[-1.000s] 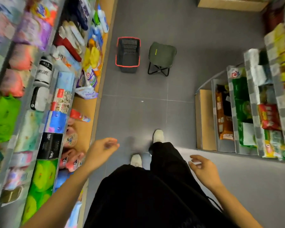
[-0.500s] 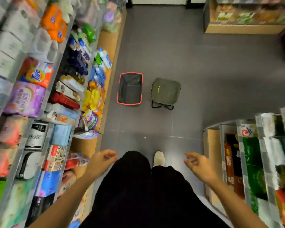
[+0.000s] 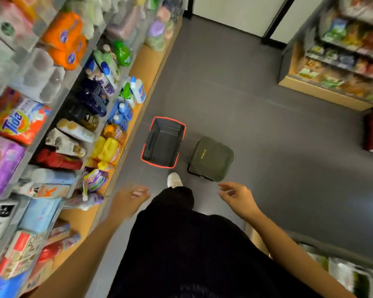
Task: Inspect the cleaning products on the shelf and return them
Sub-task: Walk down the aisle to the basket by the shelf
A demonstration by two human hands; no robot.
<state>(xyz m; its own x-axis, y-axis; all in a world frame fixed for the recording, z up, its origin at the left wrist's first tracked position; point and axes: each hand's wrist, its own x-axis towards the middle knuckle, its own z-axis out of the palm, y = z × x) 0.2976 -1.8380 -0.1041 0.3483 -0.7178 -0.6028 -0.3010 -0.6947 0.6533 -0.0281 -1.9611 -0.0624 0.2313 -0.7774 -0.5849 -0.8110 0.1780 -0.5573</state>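
Shelving [image 3: 146,54], left side, with cleaning products [image 3: 108,147] stacked on its tiers. Left hand [image 3: 127,201], blurred, fingers loosely curled, empty. Grey tiled floor [image 3: 267,136]: red-rimmed basket [image 3: 163,145], green stool [image 3: 211,158] just beside. Right hand [image 3: 239,198] — fingers relaxed and spread, empty. Snack shelves [image 3: 336,67] far right.

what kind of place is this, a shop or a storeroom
Most likely a small shop aisle: shelves on the left packed with detergent bags and cleaning bottles, an empty shopping basket on the floor, and snack shelves across the way.
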